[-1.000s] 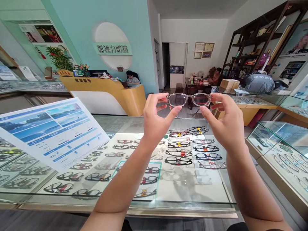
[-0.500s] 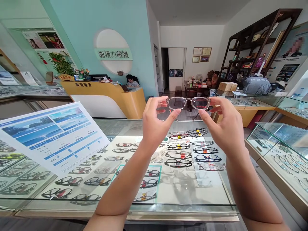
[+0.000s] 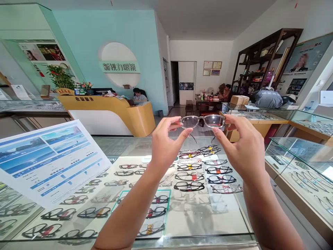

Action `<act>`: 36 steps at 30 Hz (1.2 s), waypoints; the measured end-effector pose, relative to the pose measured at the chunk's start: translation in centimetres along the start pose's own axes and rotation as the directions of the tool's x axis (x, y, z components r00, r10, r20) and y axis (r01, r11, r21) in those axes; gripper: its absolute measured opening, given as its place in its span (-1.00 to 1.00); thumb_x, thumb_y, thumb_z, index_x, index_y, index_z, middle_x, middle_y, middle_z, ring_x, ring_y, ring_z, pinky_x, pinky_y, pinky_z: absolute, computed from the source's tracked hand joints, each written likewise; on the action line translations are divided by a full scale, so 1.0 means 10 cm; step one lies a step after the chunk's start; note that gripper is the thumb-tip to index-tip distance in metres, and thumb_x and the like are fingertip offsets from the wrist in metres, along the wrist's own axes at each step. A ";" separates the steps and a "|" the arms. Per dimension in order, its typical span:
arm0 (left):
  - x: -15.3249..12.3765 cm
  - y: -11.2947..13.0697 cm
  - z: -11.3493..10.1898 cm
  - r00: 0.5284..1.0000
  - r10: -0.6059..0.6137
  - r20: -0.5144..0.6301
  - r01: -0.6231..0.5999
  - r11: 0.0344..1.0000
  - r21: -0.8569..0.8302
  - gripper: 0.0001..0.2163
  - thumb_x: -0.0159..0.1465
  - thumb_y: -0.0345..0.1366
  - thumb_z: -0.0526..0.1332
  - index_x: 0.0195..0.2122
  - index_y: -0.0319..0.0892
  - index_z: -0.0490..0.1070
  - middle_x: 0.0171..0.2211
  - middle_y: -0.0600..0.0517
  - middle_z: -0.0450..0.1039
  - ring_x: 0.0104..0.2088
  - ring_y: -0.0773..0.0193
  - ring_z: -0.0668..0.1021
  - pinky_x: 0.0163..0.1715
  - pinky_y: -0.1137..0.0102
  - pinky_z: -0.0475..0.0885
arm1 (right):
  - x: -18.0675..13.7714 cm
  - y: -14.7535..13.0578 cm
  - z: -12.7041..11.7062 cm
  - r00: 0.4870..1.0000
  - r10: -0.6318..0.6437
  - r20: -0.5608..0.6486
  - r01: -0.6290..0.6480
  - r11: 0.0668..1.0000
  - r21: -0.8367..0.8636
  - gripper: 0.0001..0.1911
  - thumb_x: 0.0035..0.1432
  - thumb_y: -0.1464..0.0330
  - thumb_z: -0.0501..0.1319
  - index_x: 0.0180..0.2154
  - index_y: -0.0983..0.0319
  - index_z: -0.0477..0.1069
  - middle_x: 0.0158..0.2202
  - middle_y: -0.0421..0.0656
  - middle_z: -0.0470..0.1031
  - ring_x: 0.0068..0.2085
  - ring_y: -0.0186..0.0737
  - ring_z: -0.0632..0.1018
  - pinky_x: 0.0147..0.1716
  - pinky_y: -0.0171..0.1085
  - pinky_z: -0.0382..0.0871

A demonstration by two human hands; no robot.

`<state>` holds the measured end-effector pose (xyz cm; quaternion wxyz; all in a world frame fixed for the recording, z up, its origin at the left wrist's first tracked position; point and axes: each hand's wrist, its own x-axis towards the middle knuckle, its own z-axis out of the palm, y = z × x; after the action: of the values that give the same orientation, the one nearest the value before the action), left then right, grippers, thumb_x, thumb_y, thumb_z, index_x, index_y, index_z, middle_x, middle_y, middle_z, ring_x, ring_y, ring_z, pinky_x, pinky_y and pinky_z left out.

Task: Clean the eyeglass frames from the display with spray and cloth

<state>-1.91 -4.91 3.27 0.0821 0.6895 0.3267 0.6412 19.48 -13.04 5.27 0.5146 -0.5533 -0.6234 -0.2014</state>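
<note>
A pair of eyeglasses (image 3: pixel 201 119) with a clear frame is held up in front of me, above the glass counter. My left hand (image 3: pixel 166 139) pinches its left side between thumb and fingers. At the other side, my right hand (image 3: pixel 241 142) grips the frame the same way. The temples hang down behind the lenses, partly hidden by my thumbs. Under my hands, two columns of eyeglasses lie on the counter, among them a black pair (image 3: pixel 189 186) and a blue-black pair (image 3: pixel 221 179).
A printed sheet (image 3: pixel 52 159) stands tilted at the left. The glass display counter (image 3: pixel 208 239) holds more frames. Beyond are a yellow reception desk (image 3: pixel 104 111) with a person (image 3: pixel 139 95) behind it, another person (image 3: pixel 225 92) at a table, and a second glass case (image 3: pixel 299 156) at right.
My view has tilted up slightly, so the counter and room sit lower in the picture. Both hands still hold the eyeglasses; the lenses look clearer now.
</note>
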 end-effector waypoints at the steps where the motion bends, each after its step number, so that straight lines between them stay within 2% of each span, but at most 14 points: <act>1: 0.00 0.00 0.00 1.000 0.002 0.003 -0.002 1.000 0.001 -0.53 0.24 0.07 0.52 0.06 -0.07 0.59 -0.07 -0.06 0.64 -0.08 0.12 0.73 0.03 0.16 0.67 | 0.00 0.00 -0.01 1.000 -0.001 0.002 0.001 1.000 -0.008 -0.55 0.40 0.06 0.31 0.14 0.20 0.55 -0.01 -0.03 0.71 -0.15 0.00 0.70 -0.11 -0.03 0.47; 9: 0.00 0.04 -0.08 0.996 0.079 -0.034 -0.076 0.993 0.089 -0.56 0.22 0.04 0.55 0.01 -0.07 0.61 -0.10 -0.02 0.66 -0.10 0.17 0.72 -0.03 0.21 0.65 | -0.01 0.01 -0.05 0.991 0.058 0.124 -0.047 0.995 -0.089 -0.51 0.40 0.00 0.31 0.14 0.19 0.63 -0.07 0.00 0.78 -0.12 0.13 0.75 -0.13 0.02 0.49; 15: -0.01 0.10 -0.13 0.981 0.175 -0.080 -0.162 0.975 0.151 -0.59 0.21 0.00 0.57 -0.04 -0.09 0.60 -0.14 0.01 0.65 -0.15 0.22 0.71 -0.12 0.27 0.61 | 0.00 0.00 -0.04 0.975 0.108 0.193 -0.094 0.992 -0.080 -0.44 0.41 0.00 0.29 0.23 0.21 0.60 0.01 0.04 0.77 -0.02 0.25 0.75 -0.04 0.13 0.53; 22: -0.03 0.18 -0.17 0.969 0.223 -0.106 -0.198 0.958 0.207 -0.61 0.19 0.00 0.58 -0.09 -0.09 0.59 -0.21 0.03 0.64 -0.22 0.24 0.66 -0.18 0.28 0.58 | 0.00 0.01 -0.06 0.960 0.089 0.264 -0.079 0.996 -0.050 -0.47 0.46 0.01 0.21 0.23 0.19 0.58 0.02 0.03 0.76 -0.05 0.19 0.75 -0.04 0.10 0.55; 26: -0.03 0.19 -0.18 0.971 0.223 -0.089 -0.200 0.956 0.213 -0.60 0.21 0.03 0.56 -0.06 -0.08 0.60 -0.19 0.01 0.65 -0.18 0.21 0.67 -0.17 0.26 0.59 | -0.03 0.02 -0.05 0.967 0.077 0.242 -0.058 0.995 -0.087 -0.43 0.46 -0.02 0.20 0.24 0.21 0.57 0.05 0.06 0.75 -0.05 0.21 0.74 -0.07 0.10 0.53; 32: -0.02 0.19 -0.18 0.978 0.193 -0.079 -0.176 0.967 0.185 -0.58 0.23 0.09 0.52 -0.05 -0.07 0.61 -0.15 0.00 0.65 -0.15 0.17 0.68 -0.13 0.23 0.61 | -0.05 -0.01 -0.05 0.973 0.075 0.220 -0.052 0.993 -0.108 -0.43 0.44 -0.05 0.21 0.20 0.20 0.58 -0.03 0.05 0.77 -0.28 0.08 0.71 -0.14 0.07 0.49; 36: -0.01 0.20 -0.19 0.980 0.184 -0.074 -0.168 0.968 0.185 -0.58 0.23 0.10 0.52 -0.05 -0.06 0.61 -0.14 -0.01 0.65 -0.15 0.18 0.68 -0.12 0.23 0.63 | -0.05 -0.03 -0.04 0.972 0.065 0.226 -0.040 0.993 -0.111 -0.45 0.45 -0.05 0.19 0.18 0.19 0.59 -0.05 0.04 0.77 -0.32 0.05 0.69 -0.16 0.06 0.48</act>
<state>-3.01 -7.07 4.56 -0.0520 0.6904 0.3237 0.6449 19.34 -13.72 5.10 0.4143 -0.6156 -0.6523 -0.1551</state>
